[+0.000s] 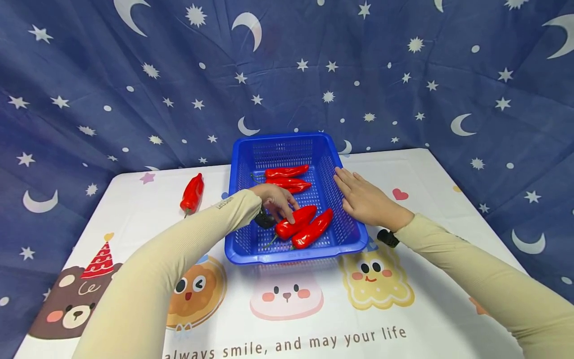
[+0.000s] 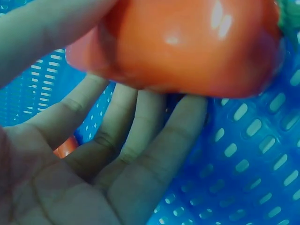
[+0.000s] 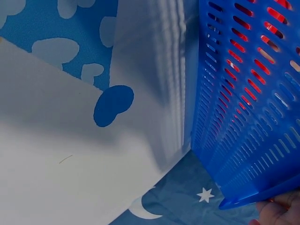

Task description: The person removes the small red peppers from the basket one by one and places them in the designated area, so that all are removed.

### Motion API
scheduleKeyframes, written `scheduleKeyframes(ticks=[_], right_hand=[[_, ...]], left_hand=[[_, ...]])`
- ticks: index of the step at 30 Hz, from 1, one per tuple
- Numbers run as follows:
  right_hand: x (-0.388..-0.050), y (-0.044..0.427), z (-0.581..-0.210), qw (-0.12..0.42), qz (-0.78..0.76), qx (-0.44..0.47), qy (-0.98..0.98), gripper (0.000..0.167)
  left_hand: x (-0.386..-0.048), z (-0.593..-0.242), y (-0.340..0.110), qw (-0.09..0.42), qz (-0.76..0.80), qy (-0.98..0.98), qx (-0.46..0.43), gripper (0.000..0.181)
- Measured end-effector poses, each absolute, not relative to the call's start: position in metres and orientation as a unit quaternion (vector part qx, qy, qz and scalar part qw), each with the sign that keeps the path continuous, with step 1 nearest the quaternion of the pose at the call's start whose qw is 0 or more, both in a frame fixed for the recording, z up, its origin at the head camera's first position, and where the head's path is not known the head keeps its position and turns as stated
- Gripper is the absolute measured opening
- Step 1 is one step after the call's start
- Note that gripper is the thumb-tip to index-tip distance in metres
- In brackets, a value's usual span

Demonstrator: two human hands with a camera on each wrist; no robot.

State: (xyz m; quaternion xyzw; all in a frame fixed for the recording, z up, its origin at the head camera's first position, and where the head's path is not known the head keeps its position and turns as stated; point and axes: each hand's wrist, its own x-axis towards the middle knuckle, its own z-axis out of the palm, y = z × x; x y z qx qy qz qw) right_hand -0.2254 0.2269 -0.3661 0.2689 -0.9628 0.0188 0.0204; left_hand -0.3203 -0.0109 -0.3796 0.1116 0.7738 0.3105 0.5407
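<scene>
Inside the blue plastic basket, my left hand holds a red pepper with a green stem. The left wrist view shows the thumb and fingers on either side of this pepper. Right beside it lies another red pepper. Two more, a back pepper and one just in front of it, lie farther back, the latter partly behind the left hand. My right hand rests with straight fingers along the basket's right side; in the right wrist view its fingertips touch the rim.
One red pepper lies on the table left of the basket. A white cloth printed with cartoon figures covers the table. Behind its far edge hangs a dark blue curtain with moons and stars.
</scene>
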Motion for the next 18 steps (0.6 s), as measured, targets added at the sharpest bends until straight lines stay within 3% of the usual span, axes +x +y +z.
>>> scheduleKeyframes(ticks=[18], right_hand=[[-0.2266, 0.2264, -0.3659, -0.001, 0.022, 0.26, -0.965, 0.06]], left_hand=[[-0.3183, -0.3782, -0.0092, 0.516, 0.258, 0.802, 0.156, 0.058]])
